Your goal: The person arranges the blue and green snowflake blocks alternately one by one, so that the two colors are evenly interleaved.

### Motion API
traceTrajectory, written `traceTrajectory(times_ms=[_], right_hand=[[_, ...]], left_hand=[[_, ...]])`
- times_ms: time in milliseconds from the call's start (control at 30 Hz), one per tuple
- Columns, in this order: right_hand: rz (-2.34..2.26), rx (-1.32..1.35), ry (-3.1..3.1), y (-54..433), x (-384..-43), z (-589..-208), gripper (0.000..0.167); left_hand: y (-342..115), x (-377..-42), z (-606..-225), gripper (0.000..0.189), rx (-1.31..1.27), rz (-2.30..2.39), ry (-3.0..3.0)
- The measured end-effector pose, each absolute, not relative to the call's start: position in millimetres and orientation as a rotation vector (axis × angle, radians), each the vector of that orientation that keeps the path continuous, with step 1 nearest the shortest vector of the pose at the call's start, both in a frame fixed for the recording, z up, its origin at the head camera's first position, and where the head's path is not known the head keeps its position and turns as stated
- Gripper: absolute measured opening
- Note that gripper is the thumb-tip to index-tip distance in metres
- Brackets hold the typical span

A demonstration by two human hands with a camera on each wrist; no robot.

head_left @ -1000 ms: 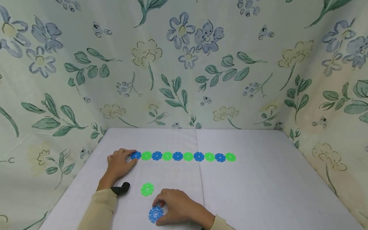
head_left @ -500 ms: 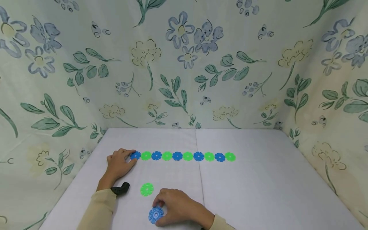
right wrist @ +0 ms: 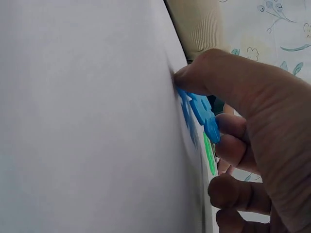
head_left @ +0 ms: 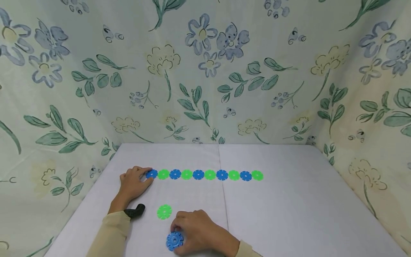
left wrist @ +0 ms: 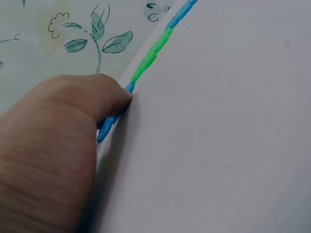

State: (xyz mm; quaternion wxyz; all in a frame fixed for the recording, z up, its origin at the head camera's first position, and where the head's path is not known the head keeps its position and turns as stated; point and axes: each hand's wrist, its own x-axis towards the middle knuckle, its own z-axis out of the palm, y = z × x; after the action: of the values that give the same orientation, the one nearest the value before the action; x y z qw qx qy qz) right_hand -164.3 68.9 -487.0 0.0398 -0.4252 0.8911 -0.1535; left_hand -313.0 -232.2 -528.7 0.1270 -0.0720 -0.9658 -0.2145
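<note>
A row of flat notched plastic discs lies across the white table, blue and green by turns. My left hand (head_left: 133,182) pinches the blue disc (head_left: 152,174) at the row's left end between thumb and index finger; in the left wrist view the thumb hides part of that blue disc (left wrist: 108,129). Nearer the front, my right hand (head_left: 198,228) grips another blue disc (head_left: 174,241) by its edges. The right wrist view shows this blue disc (right wrist: 204,116) tilted off the table, with blue just beneath it; whether that is a second disc or a reflection, I cannot tell.
A loose green disc (head_left: 164,211) lies between the row and my right hand. The row ends in a green disc (head_left: 257,175) at the right. Floral cloth (head_left: 205,71) hangs behind and beside the white table (head_left: 289,214). A black strap (head_left: 135,211) sits on the left wrist.
The blue disc in my right hand has tipped slightly, and the right fingers have shifted a little. My left hand and the row stay in place.
</note>
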Motion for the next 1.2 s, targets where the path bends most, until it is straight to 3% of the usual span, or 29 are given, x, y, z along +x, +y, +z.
traceTrajectory(times_ms=[700,1200], right_hand=[[-0.751,-1.382,2.821,88,-175,-465,0.042],[-0.908,-1.286,2.978,118,-185,-433,0.042]], left_hand=[[-232,-313,-527,0.049,-0.214,-0.619,-2.824],[-232,-313,-525,0.050,-0.219,-0.626,-2.824]])
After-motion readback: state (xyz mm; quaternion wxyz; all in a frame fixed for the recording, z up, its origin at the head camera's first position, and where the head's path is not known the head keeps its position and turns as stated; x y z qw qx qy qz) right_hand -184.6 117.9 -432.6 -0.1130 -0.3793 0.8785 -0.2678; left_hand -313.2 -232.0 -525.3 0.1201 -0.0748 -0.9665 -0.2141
